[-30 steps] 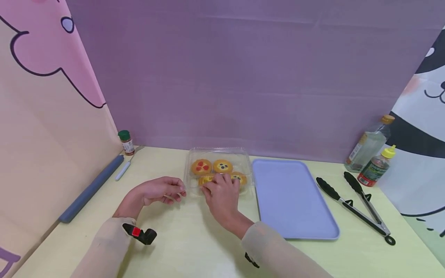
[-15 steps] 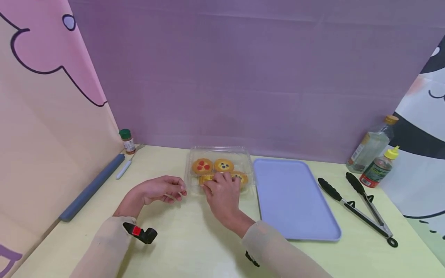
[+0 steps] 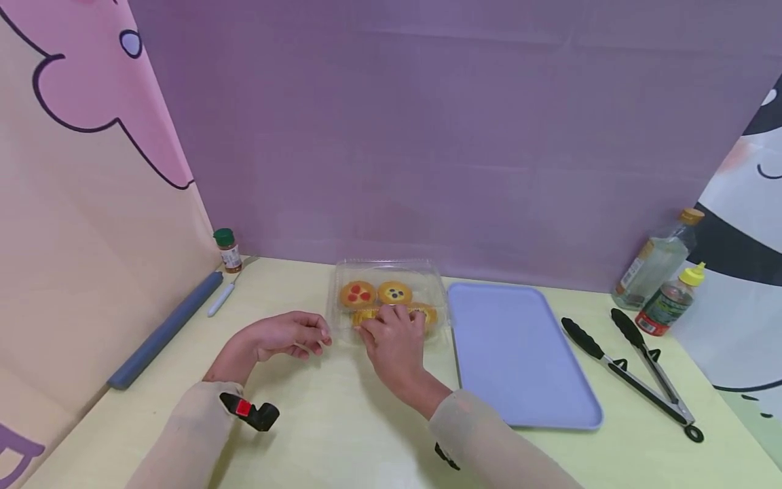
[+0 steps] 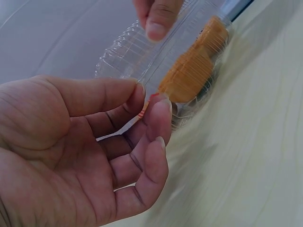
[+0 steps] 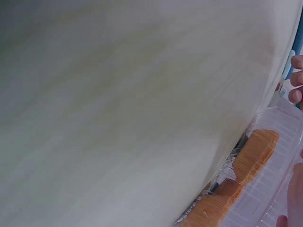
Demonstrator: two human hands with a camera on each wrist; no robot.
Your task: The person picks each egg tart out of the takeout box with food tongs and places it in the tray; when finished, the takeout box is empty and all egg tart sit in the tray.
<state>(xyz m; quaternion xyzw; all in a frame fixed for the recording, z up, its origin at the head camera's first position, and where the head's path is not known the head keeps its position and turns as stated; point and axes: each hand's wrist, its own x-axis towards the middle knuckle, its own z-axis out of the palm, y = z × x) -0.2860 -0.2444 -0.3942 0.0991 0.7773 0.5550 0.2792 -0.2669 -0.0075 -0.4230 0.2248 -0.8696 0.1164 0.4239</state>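
A clear plastic clamshell box [image 3: 436, 288] holds several round tarts, one with red topping [image 3: 358, 295] and one with dark dots [image 3: 394, 293]. My right hand [image 3: 394, 353] grips the front edge of the box, fingers curled over it and thumb lower at the left. In the left wrist view, the right thumb [image 4: 157, 26] lies against the clear plastic. My left hand [image 3: 287, 337] is held by the box's front left corner, fingers loosely curled, thumb tip close to the index finger. In the right wrist view, tarts [image 5: 255, 151] show through the ridged plastic wall.
Right of the box lies a lavender tray [image 3: 522, 353], then black-and-steel tongs [image 3: 635, 380]. Behind them stand a glass bottle [image 3: 656, 261] and a yellow-capped bottle [image 3: 668, 302]. At left are a blue roll [image 3: 165, 333], a white-handled utensil [image 3: 221, 299] and a green-lidded jar [image 3: 229, 251].
The head view shifts slightly, moving the scene a little to the right. Both hands keep the same places at the box.
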